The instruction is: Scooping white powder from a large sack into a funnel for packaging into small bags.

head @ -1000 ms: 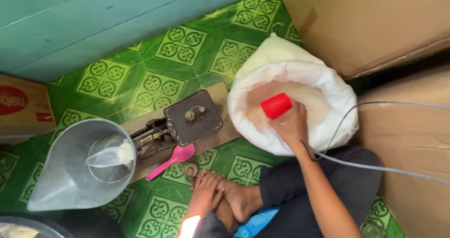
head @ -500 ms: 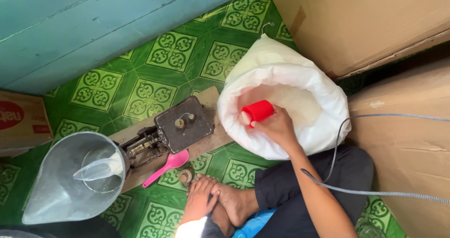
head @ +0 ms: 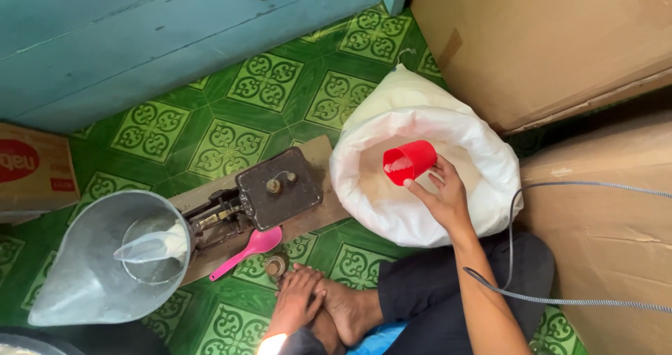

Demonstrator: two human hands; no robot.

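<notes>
Right hand (head: pixel 442 197) is gripping the red cup (head: pixel 409 162), tilted, over the white sack (head: pixel 420 166). Tipping further risks powder missing the sack. Left hand (head: pixel 294 306) is resting open on the foot (head: pixel 350 309), below the sack.

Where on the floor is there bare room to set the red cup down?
Bare green tile lies between the blue wall and the balance scale, left of the white sack. It is crowded around the pink spoon, the metal pan and the feet. The right hand holds the red cup over the sack.
</notes>
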